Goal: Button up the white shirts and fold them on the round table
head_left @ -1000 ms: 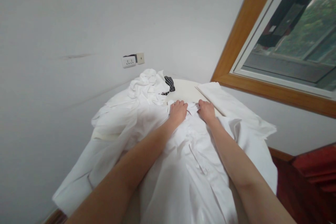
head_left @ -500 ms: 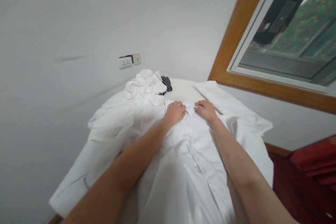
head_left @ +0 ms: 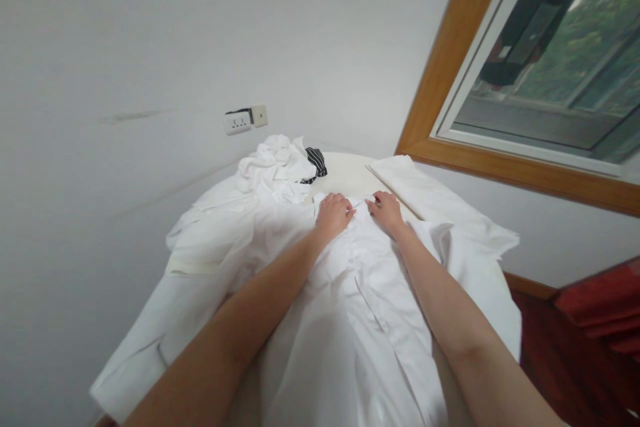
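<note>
A white shirt point(head_left: 350, 307) lies spread over a round off-white table point(head_left: 345, 167), its front opening running down toward me. Both hands are at the far end of it, by what looks like the collar point(head_left: 359, 204). My left hand point(head_left: 334, 215) is closed on the left part of the collar, thumb and fingers together. A short way to its right, my right hand point(head_left: 387, 212) pinches the other part. The fingertips partly hide the cloth they grip. A long white sleeve point(head_left: 145, 340) hangs out at the left.
Crumpled white cloth point(head_left: 273, 163) and a black striped cloth point(head_left: 315, 163) lie at the back left. A folded white cloth point(head_left: 440, 200) lies at the right. Behind stand the wall with a power socket point(head_left: 237, 123) and a wooden window frame point(head_left: 450, 150).
My right hand has shifted slightly left, and the collar between the hands lies flatter. My left hand has stayed nearly in place.
</note>
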A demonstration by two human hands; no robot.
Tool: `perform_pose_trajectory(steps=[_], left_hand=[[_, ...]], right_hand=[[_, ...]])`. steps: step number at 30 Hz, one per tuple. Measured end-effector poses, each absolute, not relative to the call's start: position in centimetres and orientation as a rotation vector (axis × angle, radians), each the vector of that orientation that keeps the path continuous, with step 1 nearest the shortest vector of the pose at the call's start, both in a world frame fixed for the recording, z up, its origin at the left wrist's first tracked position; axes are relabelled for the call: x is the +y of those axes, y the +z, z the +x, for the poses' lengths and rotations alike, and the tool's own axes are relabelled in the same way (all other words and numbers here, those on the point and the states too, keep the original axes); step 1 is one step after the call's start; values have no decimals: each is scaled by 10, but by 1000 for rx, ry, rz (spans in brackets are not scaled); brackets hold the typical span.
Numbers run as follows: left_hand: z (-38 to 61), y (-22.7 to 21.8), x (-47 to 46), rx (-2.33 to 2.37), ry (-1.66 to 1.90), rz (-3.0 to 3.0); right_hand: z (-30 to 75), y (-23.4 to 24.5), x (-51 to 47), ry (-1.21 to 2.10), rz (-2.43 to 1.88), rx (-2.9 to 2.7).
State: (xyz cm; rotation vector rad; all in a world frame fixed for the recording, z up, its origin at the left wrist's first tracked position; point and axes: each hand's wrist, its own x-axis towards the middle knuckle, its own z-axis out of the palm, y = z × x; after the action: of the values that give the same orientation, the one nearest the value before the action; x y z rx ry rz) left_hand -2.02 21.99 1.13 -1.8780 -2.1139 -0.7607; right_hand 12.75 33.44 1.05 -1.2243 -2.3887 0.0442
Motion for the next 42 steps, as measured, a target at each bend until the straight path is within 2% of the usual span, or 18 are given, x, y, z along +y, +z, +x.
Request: perform_pose_trajectory(steps=[11,16,21,28,35,42], left_hand=[[-19,16,214,-2079,-790,-1870],[-55,24,213,-2134,-919,-1600],[-93,18,216,-2219,-786,-1617],[-96,13,222,-2209,-657,-1703],[-102,9,229,-2227,-850,-1709],[-100,17,229,-2221,-1298,-1611]], right_hand=[[132,12,336,-91,-1320,-2373],[135,12,336,-65,-1301,-2368],[134,12,334,-47,-1276,-2394],[133,10,335,-9,-1150,-2395],[133,12,334,31,-1137,-2371],[133,11,335,34,-1128,-2362]])
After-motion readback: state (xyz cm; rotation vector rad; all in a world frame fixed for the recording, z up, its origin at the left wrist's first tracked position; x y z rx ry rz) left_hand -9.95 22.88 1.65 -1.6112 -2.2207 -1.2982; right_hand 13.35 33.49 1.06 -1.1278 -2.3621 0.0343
